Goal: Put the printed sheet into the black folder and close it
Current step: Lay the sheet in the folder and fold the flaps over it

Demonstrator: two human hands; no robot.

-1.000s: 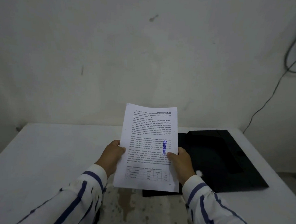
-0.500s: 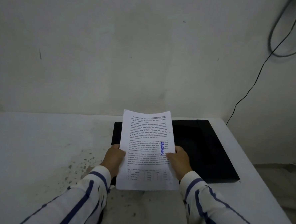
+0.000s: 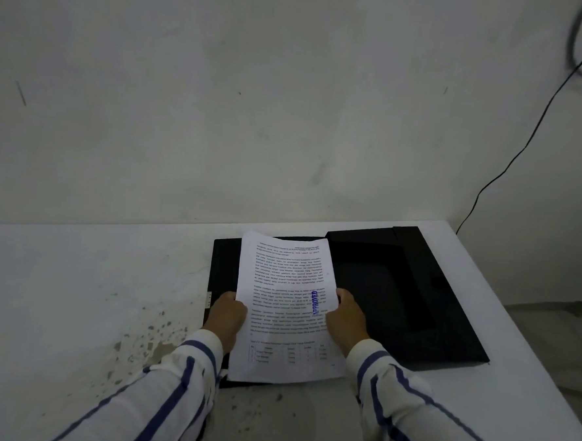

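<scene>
The printed sheet [image 3: 286,295] is white with black text, a small table near its bottom and a blue "APPROVED" stamp at its right edge. My left hand [image 3: 226,315] grips its left edge and my right hand [image 3: 346,317] grips its right edge. I hold it tilted over the left half of the black folder [image 3: 401,295], which lies open and flat on the white table [image 3: 74,292]. The sheet hides much of the folder's left panel; the right panel with its flap is in plain sight.
The table's right edge runs close past the folder, with floor beyond. A stained, chipped patch [image 3: 145,344] marks the tabletop left of my left sleeve. A black cable [image 3: 511,159] hangs down the wall at the back right.
The sheet has come down and forward over the folder's left panel. The view has swung right and down, so the whole open folder now shows. Both hands keep their hold.
</scene>
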